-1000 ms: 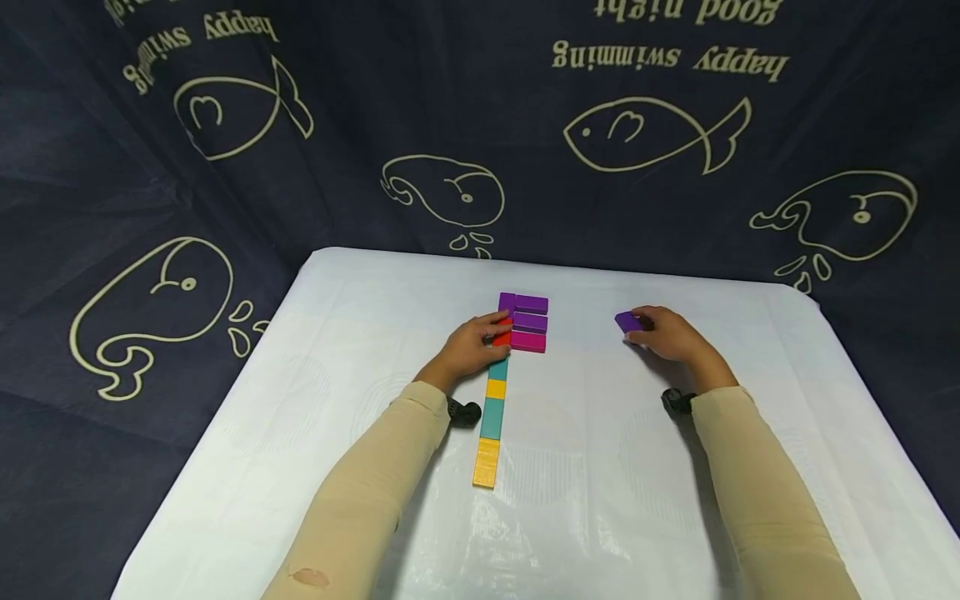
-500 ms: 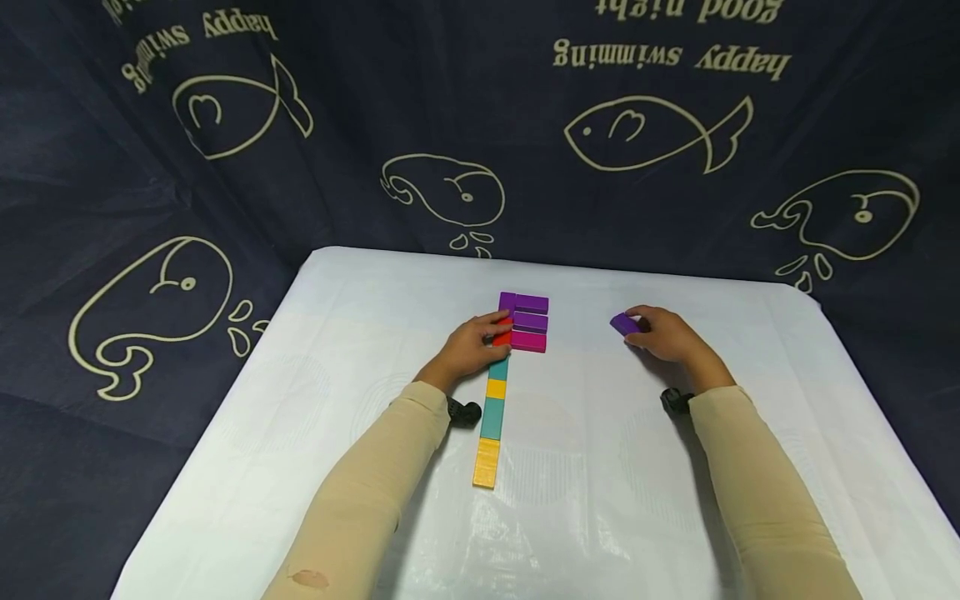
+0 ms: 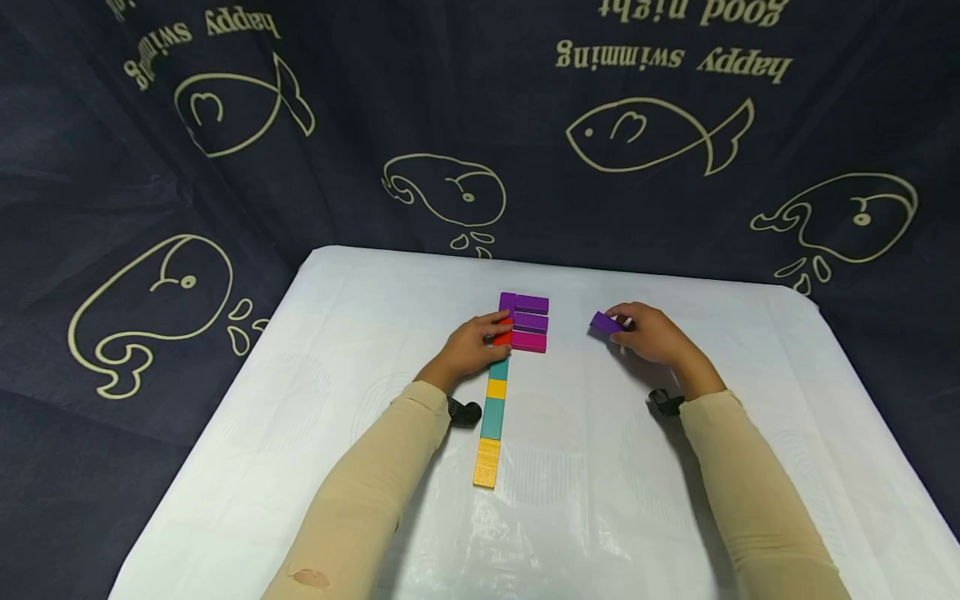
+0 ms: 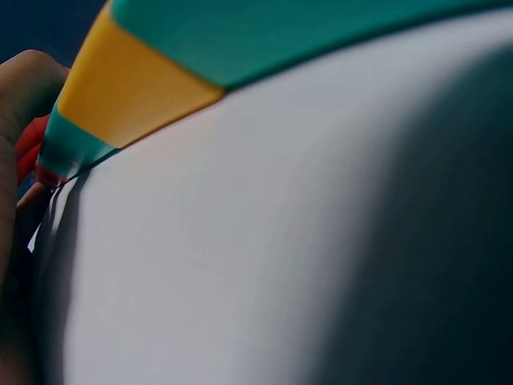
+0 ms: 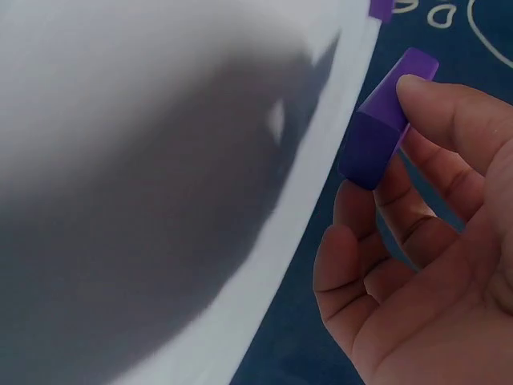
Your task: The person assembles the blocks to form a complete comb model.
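In the head view, a column of coloured blocks lies on the white table: purple at the far end, then red (image 3: pixel 502 340), teal (image 3: pixel 492 418), yellow (image 3: pixel 497 389) and an orange-yellow block (image 3: pixel 486 463) nearest me. Two purple blocks (image 3: pixel 532 322) and a magenta block (image 3: pixel 528 342) stick out rightward from its far end. My left hand (image 3: pixel 472 346) rests over the red part, fingers stretched across it and partly hiding it. To the right, my right hand (image 3: pixel 651 335) pinches a loose purple block (image 5: pixel 381 124) between thumb and fingers, held off the table.
White sheeting covers the table (image 3: pixel 585 517). Behind and to the left hangs dark blue cloth (image 3: pixel 525 217) with fish and whale drawings. A black wrist camera (image 3: pixel 465 413) on the left wrist sits close beside the teal block.
My right hand has moved left with the purple block, bringing it nearer the sideways blocks, and the block has turned a little. The left hand and the column stay put.
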